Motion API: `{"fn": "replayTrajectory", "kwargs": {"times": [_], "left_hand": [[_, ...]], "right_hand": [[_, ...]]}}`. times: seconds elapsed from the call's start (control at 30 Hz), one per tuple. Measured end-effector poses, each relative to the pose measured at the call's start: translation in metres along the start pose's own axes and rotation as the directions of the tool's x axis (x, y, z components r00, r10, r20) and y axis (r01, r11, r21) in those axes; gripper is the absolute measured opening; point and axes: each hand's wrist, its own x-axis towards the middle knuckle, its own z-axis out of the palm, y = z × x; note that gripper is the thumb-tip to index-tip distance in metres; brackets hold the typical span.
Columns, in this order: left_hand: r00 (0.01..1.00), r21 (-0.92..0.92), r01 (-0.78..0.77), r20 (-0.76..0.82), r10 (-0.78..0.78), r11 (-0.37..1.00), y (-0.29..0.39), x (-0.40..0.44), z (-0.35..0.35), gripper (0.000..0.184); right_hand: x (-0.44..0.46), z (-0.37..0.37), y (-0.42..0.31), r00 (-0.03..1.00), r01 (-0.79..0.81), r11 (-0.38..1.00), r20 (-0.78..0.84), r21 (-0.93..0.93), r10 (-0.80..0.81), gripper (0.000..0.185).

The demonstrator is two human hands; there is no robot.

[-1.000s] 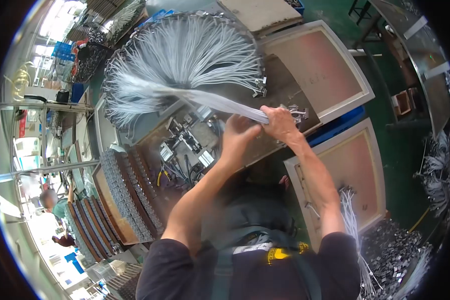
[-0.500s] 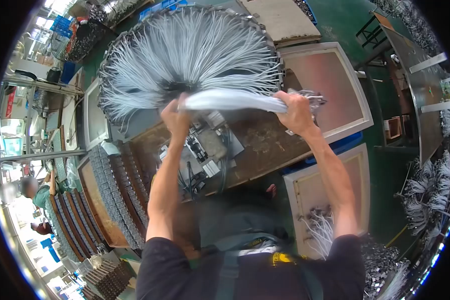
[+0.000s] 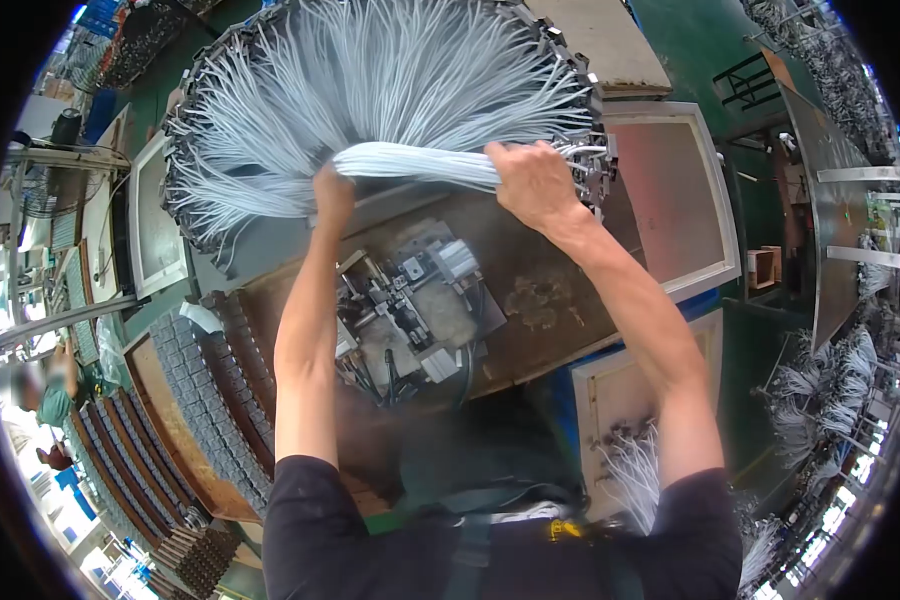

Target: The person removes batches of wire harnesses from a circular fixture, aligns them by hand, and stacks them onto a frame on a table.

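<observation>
A thick bundle of white cables [image 3: 415,163] stretches between my two hands. My left hand [image 3: 332,195] is closed around its left end, near the middle of the big fan of cables. Toward the other end, my right hand [image 3: 538,182] grips the bundle, and dark metal end pieces [image 3: 592,165] stick out past it. Right behind the bundle lies a large round fan of white cables [image 3: 390,75], its outer rim lined with metal ends. The held bundle lies at the fan's near edge; whether it rests on it I cannot tell.
Below my hands a metal fixture [image 3: 410,300] sits on the brown wooden workbench [image 3: 540,310]. Rows of grey blocks [image 3: 195,375] stand on the left. Framed trays [image 3: 670,200] are at the right. More cables [image 3: 630,465] lie by my right elbow. A co-worker [image 3: 55,395] is at far left.
Both hands have moved a little to the left and away from me with the cable bundle, bringing it against the near side of the fan. My head view has shifted too.
</observation>
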Motion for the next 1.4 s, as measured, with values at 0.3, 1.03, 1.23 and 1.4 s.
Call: {"fn": "replayTrajectory", "kwargs": {"times": [0.3, 1.03, 1.23, 1.4], "left_hand": [[0.963, -0.076, 0.105, 0.258, -0.082, 0.992, -0.026, -0.018, 0.027, 0.034], [0.926, 0.002, 0.307, 0.229, -0.299, 0.952, 0.123, -0.032, 0.015, 0.063], [0.998, 0.045, 0.004, 0.055, -0.007, 0.999, 0.174, -0.045, 0.041, 0.078], [0.992, 0.069, 0.072, 0.102, -0.079, 0.995, 0.152, -0.052, 0.066, 0.082]], "right_hand": [[-0.008, 0.036, 0.011, 0.985, 0.104, 0.991, 0.145, -0.087, -0.091, 0.004], [0.019, 0.003, 0.047, 0.898, 0.002, 0.988, 0.435, -0.155, 0.067, 0.011], [-0.004, 0.046, 0.098, 0.899, -0.063, 0.985, 0.419, -0.16, 0.126, 0.017], [-0.029, 0.075, 0.095, 0.957, 0.036, 0.973, 0.29, -0.229, 0.033, 0.019]]}}
